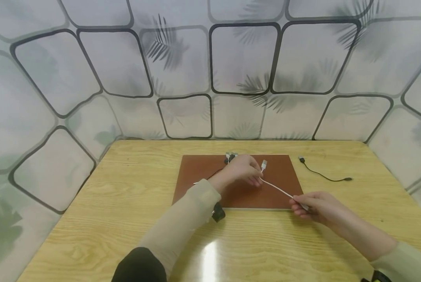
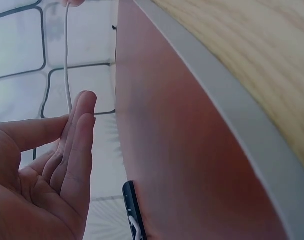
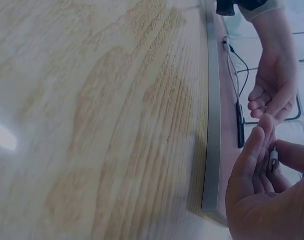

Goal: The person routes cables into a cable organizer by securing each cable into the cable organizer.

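Just right of the middle of the frame, the thumb and fingertips of the left hand pinch a white cable close below its USB plug, which sticks up past the fingers. The cable slopes down and right, nearly straight, to the right hand, whose thumb and fingers grip its other end; the right wrist view shows the small white connector there between thumb and fingers. The left hand bends downward at the wrist, its forearm slanting up from the lower centre in a pale sleeve; the right forearm comes in from the lower right corner. Below the left hand lies a brown board with a pale front edge; the right hand sits at its lower right corner, partly beyond it. Near the board's back edge, beside the left hand, is a cluster of plugs. A black bar lies on the board in the right wrist view. Wood of the table extends left, right and in front of the board; at right lies a black cable, well apart from its edge. A patterned curtain rises behind.
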A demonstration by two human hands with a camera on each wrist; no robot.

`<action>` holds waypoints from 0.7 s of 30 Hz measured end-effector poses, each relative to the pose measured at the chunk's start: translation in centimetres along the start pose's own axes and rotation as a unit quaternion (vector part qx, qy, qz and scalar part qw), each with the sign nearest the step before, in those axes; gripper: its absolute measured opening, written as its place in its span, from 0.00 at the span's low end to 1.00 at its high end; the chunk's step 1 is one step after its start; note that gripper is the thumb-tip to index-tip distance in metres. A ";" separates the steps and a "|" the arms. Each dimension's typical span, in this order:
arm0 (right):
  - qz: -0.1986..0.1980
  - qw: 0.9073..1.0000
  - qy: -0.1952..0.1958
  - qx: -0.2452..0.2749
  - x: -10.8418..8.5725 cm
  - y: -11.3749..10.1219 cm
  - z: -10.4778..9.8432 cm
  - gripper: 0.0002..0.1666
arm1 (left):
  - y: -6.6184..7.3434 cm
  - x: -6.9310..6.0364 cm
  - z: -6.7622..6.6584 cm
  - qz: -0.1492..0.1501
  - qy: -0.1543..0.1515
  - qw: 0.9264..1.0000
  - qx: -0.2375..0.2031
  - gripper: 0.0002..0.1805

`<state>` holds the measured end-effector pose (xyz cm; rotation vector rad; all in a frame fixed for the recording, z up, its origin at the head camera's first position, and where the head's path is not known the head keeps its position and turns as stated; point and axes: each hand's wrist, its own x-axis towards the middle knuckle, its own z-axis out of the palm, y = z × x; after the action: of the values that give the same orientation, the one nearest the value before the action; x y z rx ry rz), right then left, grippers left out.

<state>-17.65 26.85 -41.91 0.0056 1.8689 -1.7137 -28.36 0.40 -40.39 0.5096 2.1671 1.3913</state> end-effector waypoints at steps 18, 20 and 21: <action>0.018 1.000 -0.013 0.018 1.6 -1.0 1.0 0.17 | 0.3 -0.8 -1.6 -0.025 0.026 0.999 0.000 0.09; 0.017 1.000 -0.010 0.014 1.8 -1.1 1.1 0.17 | 0.1 -0.8 -1.8 -0.023 0.032 0.999 -0.003 0.09; 0.017 1.000 -0.008 0.011 1.9 -1.1 1.2 0.17 | 0.0 -0.8 -1.9 -0.022 0.034 0.999 -0.005 0.09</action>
<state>-19.13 24.81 -41.73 0.0314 1.8284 -1.7072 -28.81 -1.42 -39.60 0.4138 2.2110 1.4144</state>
